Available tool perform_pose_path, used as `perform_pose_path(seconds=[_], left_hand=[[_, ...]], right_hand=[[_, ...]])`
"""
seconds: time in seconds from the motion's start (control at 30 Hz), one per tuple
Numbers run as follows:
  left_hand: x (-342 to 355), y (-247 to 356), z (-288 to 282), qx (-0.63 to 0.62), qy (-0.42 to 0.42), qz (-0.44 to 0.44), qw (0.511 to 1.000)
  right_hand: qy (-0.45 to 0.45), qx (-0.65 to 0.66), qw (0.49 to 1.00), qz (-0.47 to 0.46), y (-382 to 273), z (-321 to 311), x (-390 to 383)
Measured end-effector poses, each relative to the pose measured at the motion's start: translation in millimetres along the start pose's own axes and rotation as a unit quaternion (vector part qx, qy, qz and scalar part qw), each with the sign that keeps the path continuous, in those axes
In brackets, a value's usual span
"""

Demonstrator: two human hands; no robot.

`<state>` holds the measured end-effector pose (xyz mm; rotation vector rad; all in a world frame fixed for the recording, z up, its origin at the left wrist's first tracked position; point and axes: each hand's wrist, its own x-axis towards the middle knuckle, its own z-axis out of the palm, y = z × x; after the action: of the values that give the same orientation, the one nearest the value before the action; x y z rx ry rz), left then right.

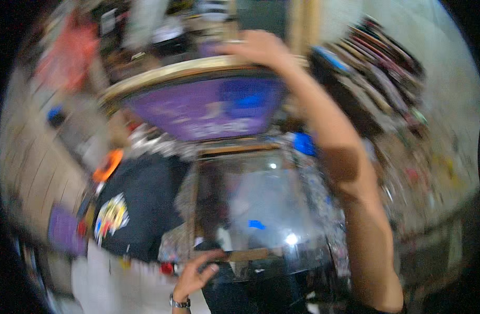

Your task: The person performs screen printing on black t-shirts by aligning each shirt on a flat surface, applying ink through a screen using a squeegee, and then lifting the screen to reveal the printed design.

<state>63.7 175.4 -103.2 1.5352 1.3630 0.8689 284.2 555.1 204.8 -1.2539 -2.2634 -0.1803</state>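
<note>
The picture is blurred by motion. The right hand (261,49) reaches up and away, its grip curled over the top edge of a raised wooden frame (198,70) that holds a purple screen (203,110); the frame stands tilted up at the far side of the bench (324,199). How tightly the fingers close there I cannot tell. The left hand (194,277), a watch (180,302) on its wrist, sits low at the near side, its grip pinching the near wooden edge of a glossy flat panel (261,209) between thumb and fingers. A black shirt with a bright print (135,209) lies just left of the panel. Shelves of stacked goods (376,68) stand at the right.
</note>
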Motion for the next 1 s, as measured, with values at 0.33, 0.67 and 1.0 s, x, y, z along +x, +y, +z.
perform_pose_path(seconds=[0.33,0.67,1.0], left_hand=[[38.9,-145.0,-5.4,0.551,0.161,-0.017,0.819],[41.7,-171.3,3.7,0.484,0.155,-0.061,0.859],[12.5,-151.1,2.2,0.479,0.219,-0.078,0.846]], right_hand=[[0.097,0.055,0.993,0.025,-55.7,-5.5,-15.1],[0.091,0.046,0.995,-0.008,-25.8,1.5,19.9],[0.031,0.053,0.948,-0.314,-38.7,32.4,79.0]])
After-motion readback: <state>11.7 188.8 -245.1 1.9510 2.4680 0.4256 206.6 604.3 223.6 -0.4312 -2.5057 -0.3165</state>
